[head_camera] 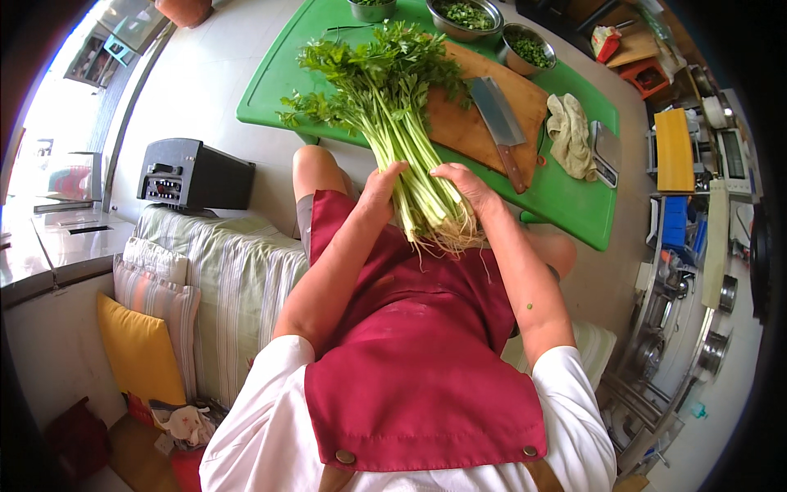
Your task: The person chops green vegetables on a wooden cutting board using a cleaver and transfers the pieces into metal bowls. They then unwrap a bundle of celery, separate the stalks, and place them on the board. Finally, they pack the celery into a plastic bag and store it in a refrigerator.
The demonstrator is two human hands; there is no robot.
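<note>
A large bunch of leafy celery point(403, 141), roots still on, lies between my two hands. My left hand point(382, 187) grips the stalks on their left side, thumb on top. Opposite it, my right hand point(467, 184) holds the right side of the same stalks. The pale root ends hang over my maroon apron point(418, 344), while the leaves spread over the table. A cleaver point(497, 114) with a wooden handle rests on the wooden cutting board point(486, 74), just beyond my right hand. The fingers beneath the stalks are hidden.
The green table point(276, 80) carries metal bowls of chopped greens point(464, 15), point(527, 49), a crumpled cloth point(570, 135) and a kitchen scale point(604, 154). A black speaker point(215, 175) stands left by the striped sofa point(221, 289). Shelving with kitchenware point(670, 277) lines the right.
</note>
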